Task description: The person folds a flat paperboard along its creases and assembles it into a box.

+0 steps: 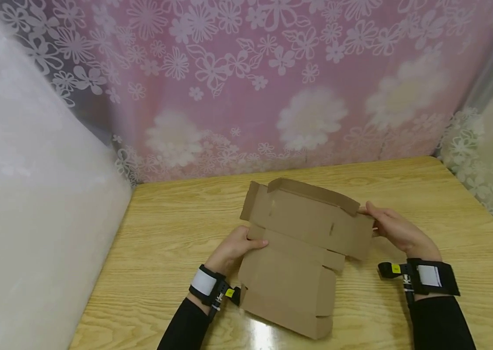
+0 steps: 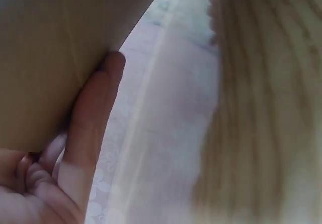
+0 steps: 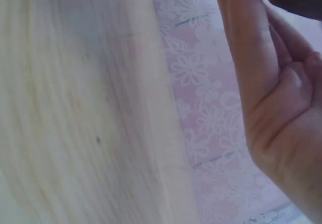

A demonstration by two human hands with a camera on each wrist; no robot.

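In the head view an unfolded brown cardboard box [image 1: 290, 248] is held above the wooden table, its creased panels and side flaps spread and the far flap bent up. My left hand [image 1: 235, 245] grips its left edge near the middle fold, thumb on top. The left wrist view shows the fingers [image 2: 93, 113] of that hand lying along the underside of the cardboard [image 2: 40, 58]. At the far right panel my right hand [image 1: 399, 231] holds the edge, its fingertips partly hidden behind the cardboard. Only a dark corner of the box shows beside the right hand [image 3: 282, 93] in the right wrist view.
The wood-grain table [image 1: 163, 257] extends around the box. Behind it hangs a pink floral curtain [image 1: 229, 97]; a white sheet [image 1: 32, 194] slopes along the left side. Another flowered curtain [image 1: 491, 160] borders the right edge. Both wrists wear black straps with small cameras.
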